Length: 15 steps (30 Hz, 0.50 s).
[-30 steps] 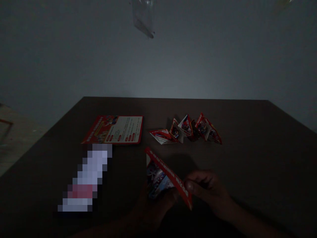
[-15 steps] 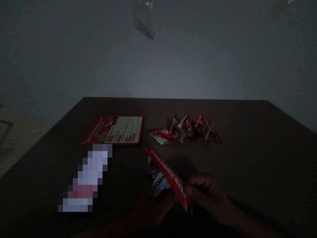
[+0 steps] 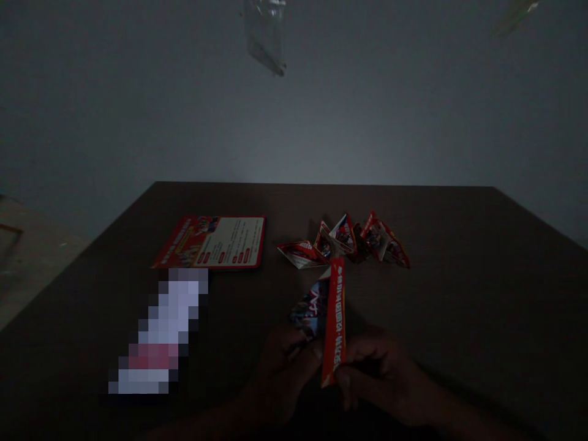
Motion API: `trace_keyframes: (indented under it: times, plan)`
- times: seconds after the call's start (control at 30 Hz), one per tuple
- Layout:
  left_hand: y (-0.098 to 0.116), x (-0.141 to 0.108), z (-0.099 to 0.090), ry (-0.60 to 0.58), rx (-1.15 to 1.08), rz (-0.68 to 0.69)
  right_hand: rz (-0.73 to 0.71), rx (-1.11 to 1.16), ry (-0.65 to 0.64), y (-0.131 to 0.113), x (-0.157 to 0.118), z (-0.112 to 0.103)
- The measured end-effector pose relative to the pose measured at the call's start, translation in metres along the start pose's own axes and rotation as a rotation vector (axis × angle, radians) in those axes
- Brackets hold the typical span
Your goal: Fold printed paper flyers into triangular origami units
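Between my two hands is a folded printed paper (image 3: 334,321), with a long red strip bearing white lettering and a dark picture panel folded out to its left. My left hand (image 3: 287,367) grips the lower left of it, its thumb by the panel's bottom. Fingers of my right hand (image 3: 372,367) pinch the strip's lower right edge. Just beyond the paper's top end, several folded red-and-white triangular paper pieces (image 3: 344,236) stand in a zigzag row on the table.
A red-and-white printed booklet or card (image 3: 229,242) lies at the left of the dark table (image 3: 436,294). Nearer me is a pixelated oblong object (image 3: 156,334), its kind hidden. A clear plastic bag (image 3: 265,37) hangs against the pale wall (image 3: 390,110) behind.
The folded paper has turned from slanting down to the right to nearly upright in view, and its picture panel has swung up. Both hands have kept hold of it.
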<state>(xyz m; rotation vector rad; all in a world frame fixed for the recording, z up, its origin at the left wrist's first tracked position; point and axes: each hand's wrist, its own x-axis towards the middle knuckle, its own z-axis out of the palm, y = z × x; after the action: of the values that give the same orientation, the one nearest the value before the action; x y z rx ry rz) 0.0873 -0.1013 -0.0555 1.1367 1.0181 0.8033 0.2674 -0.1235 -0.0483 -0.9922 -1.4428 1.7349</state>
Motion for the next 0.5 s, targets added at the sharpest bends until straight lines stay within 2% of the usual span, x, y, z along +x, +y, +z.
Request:
trace_keyframes:
  times: [0.13,0.23,0.33,0.4,0.5]
  plan:
    - [0.0012,-0.0004,0.0005,-0.091,-0.066,0.037,-0.060,-0.034,0.057,-0.0020,0.0008,-0.0006]
    - [-0.0011,-0.0016,-0.0002,-0.186,0.039,0.101,-0.086,-0.092,0.074,-0.0024,0.0015,-0.0001]
    - [-0.0020,-0.0015,0.0000,-0.111,0.234,0.161,-0.106,-0.156,0.097,-0.0012,0.0026,0.0013]
    - [0.0005,-0.0005,0.0014,-0.046,0.313,0.184,-0.134,-0.176,0.161,0.0006,0.0029,0.0010]
    - [0.0073,0.0009,0.0039,0.049,0.352,0.090,-0.191,-0.140,0.322,0.0045,0.0020,-0.0036]
